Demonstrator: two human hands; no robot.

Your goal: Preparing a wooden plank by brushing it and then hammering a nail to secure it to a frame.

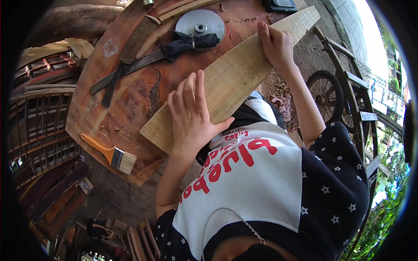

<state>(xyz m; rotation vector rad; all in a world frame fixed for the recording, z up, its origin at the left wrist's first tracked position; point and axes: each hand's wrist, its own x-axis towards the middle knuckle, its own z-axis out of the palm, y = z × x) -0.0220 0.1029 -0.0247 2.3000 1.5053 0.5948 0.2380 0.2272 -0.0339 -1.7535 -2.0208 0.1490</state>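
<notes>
A long, flat wooden board (237,71) lies slantwise over the near edge of the table, its narrower end up at the far right. My left hand (190,111) rests flat on the board's near-left part, fingers stretched and thumb spread toward my body. Farther along, my right hand (278,45) grips the board near its far end, with the thumb raised along the top face and the other fingers curled in. Beyond the board sits a round grey metal disc (191,21) with a hub, beside a bundle of black cloth (187,45).
A brown wooden table (126,102) carries a handsaw-like blade tool (139,39), a dark metal strip (130,69), and an orange-handled paintbrush (109,152). A black case (278,5) stands at the far edge. Stacked wooden furniture fills the left; a spoked wheel (324,95) and wooden frame stand right.
</notes>
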